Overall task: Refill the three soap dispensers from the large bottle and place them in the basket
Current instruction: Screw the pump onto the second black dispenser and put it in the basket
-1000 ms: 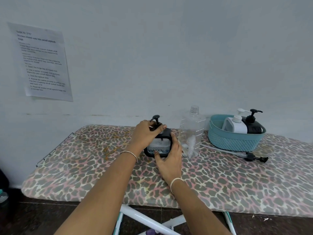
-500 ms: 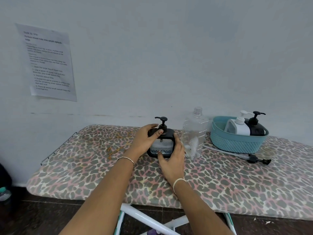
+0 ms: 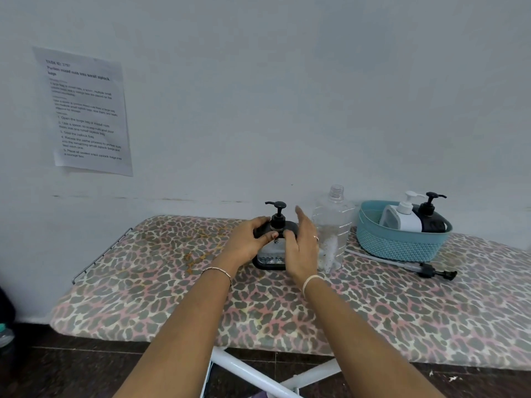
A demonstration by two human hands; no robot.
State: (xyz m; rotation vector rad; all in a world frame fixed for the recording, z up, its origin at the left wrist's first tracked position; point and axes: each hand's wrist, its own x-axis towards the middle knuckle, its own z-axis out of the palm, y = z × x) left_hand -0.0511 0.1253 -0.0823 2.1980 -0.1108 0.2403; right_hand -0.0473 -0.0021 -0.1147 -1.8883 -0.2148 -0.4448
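Only one view: head-worn, above and behind the grip, facing forward and down toward the wall (image 3: pixel 287 110). The left hand (image 3: pixel 247 239) holding the dispenser (image 3: pixel 271 255) sits close, mid-frame.

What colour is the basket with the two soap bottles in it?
The basket is teal, with a woven-look wall; the head view shows it plainly.

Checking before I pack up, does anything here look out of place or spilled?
A pump with its long tube lies loose on the board in front of the basket, and the large bottle stands uncapped. Orange-brown marks stain the board farther left.
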